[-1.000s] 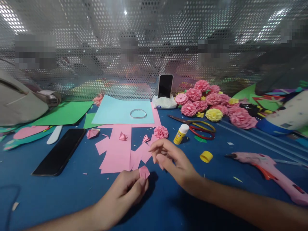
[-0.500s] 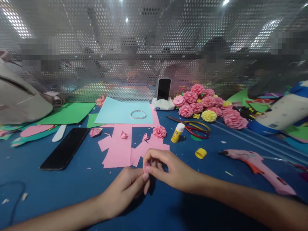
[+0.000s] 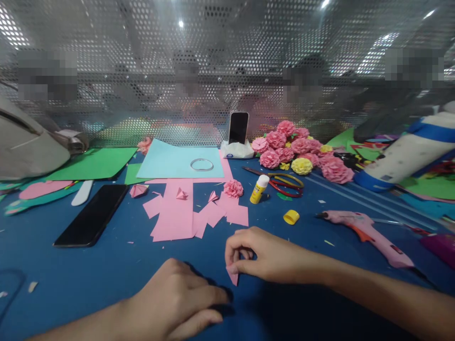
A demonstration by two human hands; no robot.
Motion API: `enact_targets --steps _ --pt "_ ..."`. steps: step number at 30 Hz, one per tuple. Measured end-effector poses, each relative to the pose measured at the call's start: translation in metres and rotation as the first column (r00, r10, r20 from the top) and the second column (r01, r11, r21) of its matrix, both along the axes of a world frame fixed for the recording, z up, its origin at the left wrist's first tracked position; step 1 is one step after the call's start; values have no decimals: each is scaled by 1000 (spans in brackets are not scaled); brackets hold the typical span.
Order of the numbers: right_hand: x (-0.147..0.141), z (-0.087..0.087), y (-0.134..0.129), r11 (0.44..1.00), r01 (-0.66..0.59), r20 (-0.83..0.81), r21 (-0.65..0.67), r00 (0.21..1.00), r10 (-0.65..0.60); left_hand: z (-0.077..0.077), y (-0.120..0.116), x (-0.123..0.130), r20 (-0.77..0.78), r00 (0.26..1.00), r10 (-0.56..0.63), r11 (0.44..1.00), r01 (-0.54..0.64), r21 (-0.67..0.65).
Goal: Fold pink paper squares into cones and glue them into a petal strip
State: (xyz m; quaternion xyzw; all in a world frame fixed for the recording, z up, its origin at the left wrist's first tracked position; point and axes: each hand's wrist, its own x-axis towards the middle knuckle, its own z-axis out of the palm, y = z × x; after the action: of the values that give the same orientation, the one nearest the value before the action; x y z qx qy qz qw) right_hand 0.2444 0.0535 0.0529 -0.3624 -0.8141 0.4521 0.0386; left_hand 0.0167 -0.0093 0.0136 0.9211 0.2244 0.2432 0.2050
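A small folded pink paper piece (image 3: 233,275) is pinched between the thumb and fingers of my right hand (image 3: 261,255), just above the blue table. My left hand (image 3: 181,300) is to its left, palm down, holding nothing, with its thumb and fingers apart. Beyond the hands lie pink paper strips (image 3: 174,218) and squares. Small folded pink pieces (image 3: 181,193) and a pink paper flower (image 3: 233,188) rest on and around them. The yellow glue stick (image 3: 259,189) stands uncapped, its yellow cap (image 3: 291,217) nearby.
A black phone (image 3: 93,215) lies at left. Scissors (image 3: 284,182), a pink glue gun (image 3: 369,234) and a white-blue bottle (image 3: 408,149) are at right. Paper flowers (image 3: 286,147), a blue sheet (image 3: 174,161) and an upright phone (image 3: 238,128) stand or lie before the perforated metal screen (image 3: 149,109).
My hands have separated. The left has let go of the pink piece and moved down and left; the right has shifted slightly right, keeping the piece. The whole view has shifted a little.
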Motion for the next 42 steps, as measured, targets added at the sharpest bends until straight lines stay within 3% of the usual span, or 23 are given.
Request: enact_targets --steps 4,10,15,18,22,25,27,30,37,42 --pt "-2 2 -2 994 -39 30 98 999 36 0 0 1 -54 999 6 979 6 204" --pt "-1 3 -3 981 -106 20 163 994 104 -11 0 6 -227 969 98 941 -17 338" --pt "-2 -1 -1 987 -20 7 162 1000 20 -17 -3 9 -284 947 151 922 -31 387" --pt "8 7 7 980 35 14 197 999 -39 -19 -5 9 -293 943 158 925 -37 379" --pt "43 28 25 918 84 174 387 971 -162 -22 -6 8 -309 937 160 924 -32 381" --pt "78 33 43 888 110 322 446 906 -274 -22 -5 9 -304 940 155 919 -24 393" --pt "95 28 55 832 186 272 523 889 -369 -21 -4 9 -285 946 155 915 -28 403" --pt "104 14 71 728 307 58 613 901 -429 -20 -3 9 -258 953 162 909 -42 415" --pt "67 -3 84 811 341 -100 476 937 -335 -23 -5 10 -216 955 205 876 -80 476" --pt "52 15 74 812 276 -61 514 956 -286 -23 -5 10 -191 958 213 866 -95 491"
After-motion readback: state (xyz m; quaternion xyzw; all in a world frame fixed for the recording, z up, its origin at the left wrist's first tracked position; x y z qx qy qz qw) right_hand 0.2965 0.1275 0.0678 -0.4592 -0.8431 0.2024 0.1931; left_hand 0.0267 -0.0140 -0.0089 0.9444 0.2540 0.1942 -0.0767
